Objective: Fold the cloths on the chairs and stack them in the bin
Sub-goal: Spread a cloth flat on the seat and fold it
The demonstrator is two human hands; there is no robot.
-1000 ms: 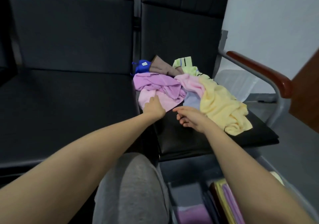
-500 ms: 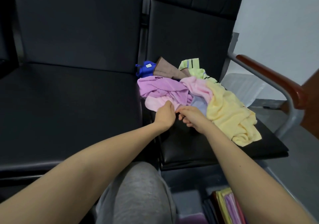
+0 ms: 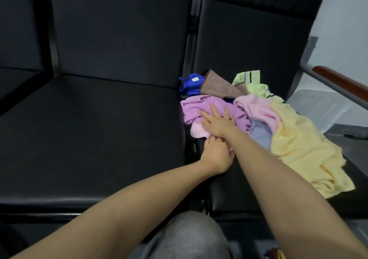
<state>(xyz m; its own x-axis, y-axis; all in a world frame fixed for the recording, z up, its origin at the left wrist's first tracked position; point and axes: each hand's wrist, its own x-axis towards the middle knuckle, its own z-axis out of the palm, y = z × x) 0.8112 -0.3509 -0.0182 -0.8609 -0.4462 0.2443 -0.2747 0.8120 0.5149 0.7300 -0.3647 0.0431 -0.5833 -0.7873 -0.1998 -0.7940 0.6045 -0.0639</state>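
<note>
Step in hand: picking one cloth out of the heap, ahead of any folding. The unfolded cloths lie in a loose pile on the right-hand chair (image 3: 239, 189). A purple cloth (image 3: 196, 107) is at the near left and a yellow cloth (image 3: 304, 149) spills toward the front edge. Blue, brown and green striped pieces are bunched behind, against the backrest.

Your right hand (image 3: 219, 121) lies flat on the purple cloth with fingers spread, pressing rather than gripping. Your left hand (image 3: 217, 155) sits just below it at the near edge of the pile. Its fingers are curled and appear to pinch the hem of the pale pink cloth (image 3: 197, 132) that pokes out beneath the purple one. Your right forearm hides part of that grip.

The left-hand chair (image 3: 89, 129) offers a bare seat just beside the pile.

Assessment: the next move calls for drawing one cloth free without dragging its neighbours, since the layers overlap. It can then be spread on the bare seat to fold. The bin is not plainly in view.
</note>
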